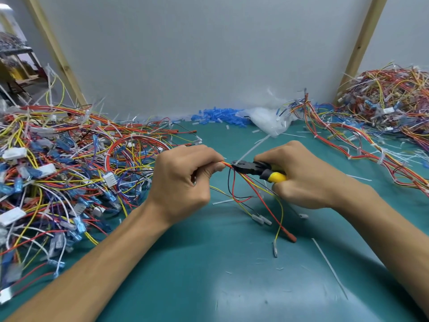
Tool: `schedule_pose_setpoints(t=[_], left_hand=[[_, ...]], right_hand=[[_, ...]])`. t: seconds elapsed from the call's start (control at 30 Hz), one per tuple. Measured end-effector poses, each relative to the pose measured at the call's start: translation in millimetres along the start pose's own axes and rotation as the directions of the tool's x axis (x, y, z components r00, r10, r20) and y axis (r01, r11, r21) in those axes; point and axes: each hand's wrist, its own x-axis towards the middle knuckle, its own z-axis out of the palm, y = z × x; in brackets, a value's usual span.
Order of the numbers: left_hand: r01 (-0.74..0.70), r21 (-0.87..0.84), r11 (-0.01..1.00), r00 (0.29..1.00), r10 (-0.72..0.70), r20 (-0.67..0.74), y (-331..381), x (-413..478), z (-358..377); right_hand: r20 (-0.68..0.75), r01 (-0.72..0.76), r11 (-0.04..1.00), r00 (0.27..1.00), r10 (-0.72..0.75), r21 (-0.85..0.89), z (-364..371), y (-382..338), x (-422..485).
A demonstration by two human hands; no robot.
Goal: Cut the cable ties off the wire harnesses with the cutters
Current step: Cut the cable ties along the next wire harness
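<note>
My left hand point(185, 180) grips a wire harness point(250, 191) of red, yellow and black wires above the green mat. My right hand point(304, 175) holds the yellow-handled cutters point(257, 170). Their black jaws sit on the harness just right of my left fingers, at a white cable tie point(249, 151) whose tail sticks up and back. The loose wire ends hang down between my hands and trail onto the mat.
A big tangle of harnesses point(58, 173) fills the left side, another heap point(390, 108) lies at the back right. Blue sleeves point(218, 117) and a clear plastic bag point(269, 119) lie by the grey back wall. Cut tie pieces point(329, 268) litter the green mat point(209, 263).
</note>
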Motion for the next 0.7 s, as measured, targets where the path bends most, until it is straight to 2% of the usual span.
schedule_pose_setpoints(t=[0.2, 0.7], left_hand=[[-0.007, 0.01, 1.0, 1.0, 0.007, 0.003, 0, -1, 1], [-0.003, -0.012, 1.0, 1.0, 0.003, -0.008, 1, 1, -1]], right_hand=[[0.028, -0.045, 0.999, 0.999, 0.045, 0.023, 2, -1, 0], [0.007, -0.05, 0.998, 0.999, 0.05, 0.046, -3, -10, -3]])
